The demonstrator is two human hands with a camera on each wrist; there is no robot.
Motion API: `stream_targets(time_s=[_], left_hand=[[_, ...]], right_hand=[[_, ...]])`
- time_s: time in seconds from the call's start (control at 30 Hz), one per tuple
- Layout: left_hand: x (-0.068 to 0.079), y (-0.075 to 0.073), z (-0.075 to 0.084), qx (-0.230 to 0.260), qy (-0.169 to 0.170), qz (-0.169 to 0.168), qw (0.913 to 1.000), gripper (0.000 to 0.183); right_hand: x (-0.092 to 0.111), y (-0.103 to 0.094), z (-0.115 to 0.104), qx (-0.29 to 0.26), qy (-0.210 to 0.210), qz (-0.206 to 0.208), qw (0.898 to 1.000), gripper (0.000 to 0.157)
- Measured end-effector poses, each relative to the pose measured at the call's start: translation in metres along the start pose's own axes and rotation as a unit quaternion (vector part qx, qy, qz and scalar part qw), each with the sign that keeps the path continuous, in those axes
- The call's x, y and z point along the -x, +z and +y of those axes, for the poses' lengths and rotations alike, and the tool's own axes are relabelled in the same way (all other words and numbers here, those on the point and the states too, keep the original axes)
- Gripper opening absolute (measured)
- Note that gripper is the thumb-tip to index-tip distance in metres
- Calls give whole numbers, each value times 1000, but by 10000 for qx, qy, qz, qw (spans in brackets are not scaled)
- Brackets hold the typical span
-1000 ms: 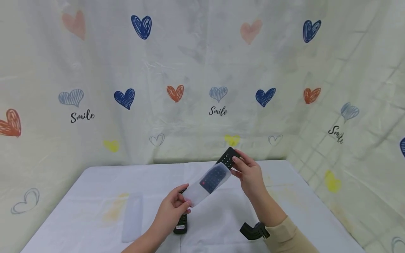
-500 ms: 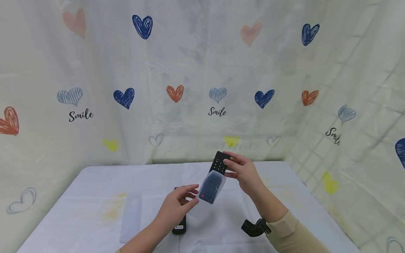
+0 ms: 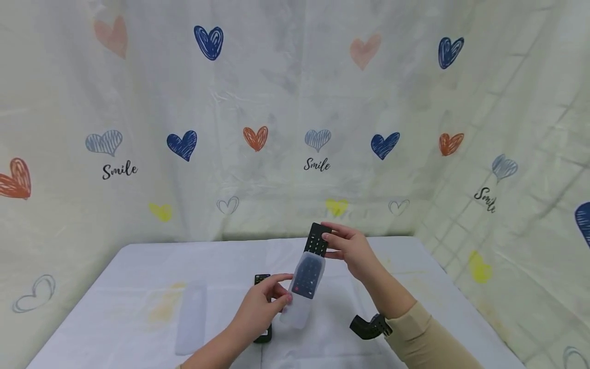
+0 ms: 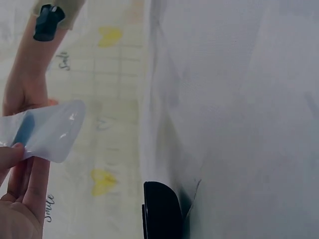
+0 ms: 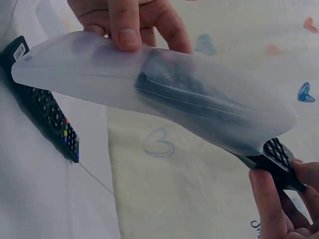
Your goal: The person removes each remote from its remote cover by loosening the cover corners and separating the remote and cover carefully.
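Note:
A black remote control (image 3: 317, 240) is partly inside a translucent, milky sleeve (image 3: 296, 313), tilted above the table. My right hand (image 3: 352, 252) pinches the bare upper end of the remote between thumb and fingers. My left hand (image 3: 259, 308) holds the sleeve from the side near the remote's lower end. In the right wrist view, the left thumb presses on the sleeve (image 5: 75, 74), whose tail hangs past the remote without filling. Beneath my left hand, a second black remote (image 5: 47, 107) lies on the white cloth, partly covered in the head view.
Another flat translucent sleeve (image 3: 191, 319) lies on the white-covered table (image 3: 138, 266) at left. A black curved device (image 3: 369, 328) is strapped to the right wrist. Behind the table hangs a curtain (image 3: 276, 77) printed with hearts.
The sleeved remote has swung from a rightward slant to nearly upright and shifted left. My left hand loosened from the sleeve's tail, then took hold higher up its side.

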State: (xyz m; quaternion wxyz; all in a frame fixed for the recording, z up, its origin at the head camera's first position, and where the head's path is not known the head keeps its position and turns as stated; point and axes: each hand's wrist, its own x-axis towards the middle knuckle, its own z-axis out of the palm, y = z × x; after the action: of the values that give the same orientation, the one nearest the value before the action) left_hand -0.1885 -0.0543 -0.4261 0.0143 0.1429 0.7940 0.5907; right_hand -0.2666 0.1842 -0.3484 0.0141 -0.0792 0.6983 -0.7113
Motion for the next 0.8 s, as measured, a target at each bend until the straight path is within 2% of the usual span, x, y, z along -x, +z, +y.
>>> stream_targets(time_s=[0.2,0.4,0.57,0.8], left_hand=[[6,1,-1,354,78,24,9993,41],[5,-1,-4,404,6,53,9992,40],[3,-2,-3,558,-66,99,9984,35],[5,-7,-1,235,-33,36,9997,35]], right_hand=[[-2,-5,-2,-496,-44,206,9985,48],[-1,-6,-5,-826,-37,355,9959,44],[0,-5,-2,-813,-23,329,9961,48],[0,-9,6,-666,80,459,9967,46]])
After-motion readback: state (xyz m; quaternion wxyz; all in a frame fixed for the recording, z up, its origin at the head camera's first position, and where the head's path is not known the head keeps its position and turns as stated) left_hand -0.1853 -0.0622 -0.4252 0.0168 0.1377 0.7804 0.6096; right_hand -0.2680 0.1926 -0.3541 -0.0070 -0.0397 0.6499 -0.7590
